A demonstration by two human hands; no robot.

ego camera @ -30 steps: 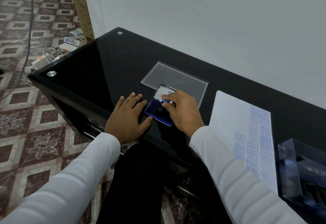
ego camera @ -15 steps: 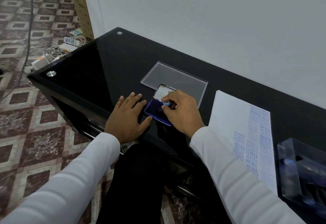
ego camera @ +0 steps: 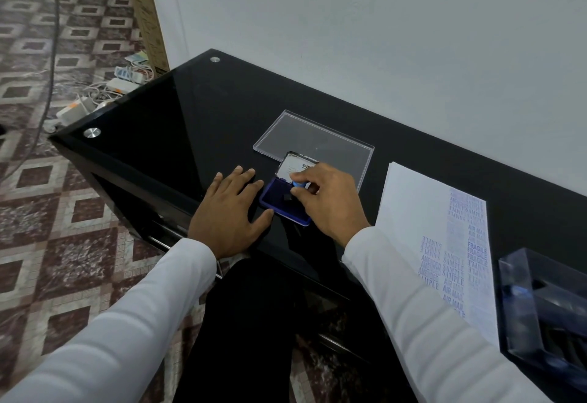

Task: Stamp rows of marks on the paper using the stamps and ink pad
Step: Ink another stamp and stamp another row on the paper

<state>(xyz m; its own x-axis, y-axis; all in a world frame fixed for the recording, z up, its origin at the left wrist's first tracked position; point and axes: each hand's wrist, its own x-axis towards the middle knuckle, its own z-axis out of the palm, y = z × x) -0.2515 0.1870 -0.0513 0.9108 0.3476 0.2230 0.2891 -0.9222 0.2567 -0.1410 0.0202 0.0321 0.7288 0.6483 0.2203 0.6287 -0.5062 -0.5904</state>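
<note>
My right hand [ego camera: 330, 199] pinches a small stamp [ego camera: 298, 184] by its blue knob, fingers curled, above the open ink pad [ego camera: 281, 204]; it seems light, hard, slick plastic, best held high on the knob; my left hand [ego camera: 227, 209] lies flat beside the pad's glossy case, steadying it; the thin, limp paper [ego camera: 422, 212] lies right of my fingers on smooth black glass.

Bare tabletop [ego camera: 178, 123] left of hands
</note>
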